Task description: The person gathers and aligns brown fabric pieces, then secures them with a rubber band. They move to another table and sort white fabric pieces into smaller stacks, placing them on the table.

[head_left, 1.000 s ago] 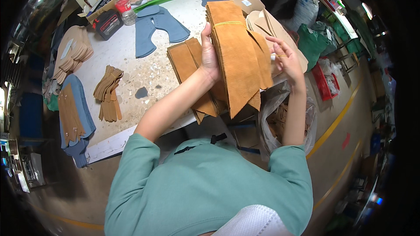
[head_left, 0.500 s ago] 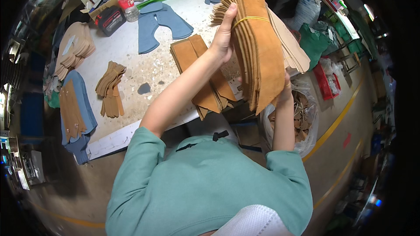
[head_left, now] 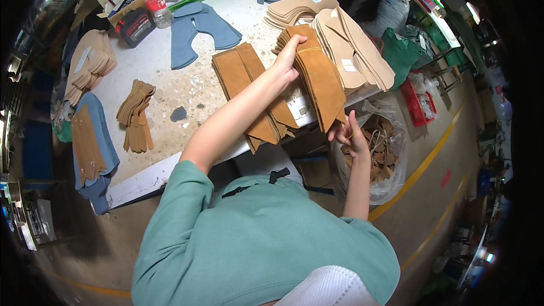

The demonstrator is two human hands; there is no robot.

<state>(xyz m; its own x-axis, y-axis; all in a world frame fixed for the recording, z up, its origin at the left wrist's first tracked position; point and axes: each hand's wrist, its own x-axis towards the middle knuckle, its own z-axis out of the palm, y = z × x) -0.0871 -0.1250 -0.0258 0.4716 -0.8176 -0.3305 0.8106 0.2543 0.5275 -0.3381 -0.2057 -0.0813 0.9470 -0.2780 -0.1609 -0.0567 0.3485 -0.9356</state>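
My left hand (head_left: 288,59) is closed around the upper end of a thick stack of brown leather strips (head_left: 324,88), its thumb lying over the top piece. A yellow rubber band (head_left: 309,50) circles that end of the stack. Just below the stack's pointed lower end is my right hand (head_left: 352,137), thumb raised apart from loosely bent fingers; a thin yellowish band crosses it. Left of the held stack, more brown leather strips (head_left: 231,73) lie in two piles side by side on the table (head_left: 136,184), their pointed ends at its near edge.
Beige cut pieces (head_left: 345,51) are piled at the table's right. Blue-grey pieces (head_left: 212,31), a bottle (head_left: 157,5) and a black container (head_left: 136,27) sit toward the back. Small brown strips (head_left: 136,113) lie left. A plastic bag of scraps (head_left: 391,178) stands below the right edge.
The held stack has come down and away from me, toward the table, uncovering the beige piles. My right hand has left its lower end and moved slightly down.
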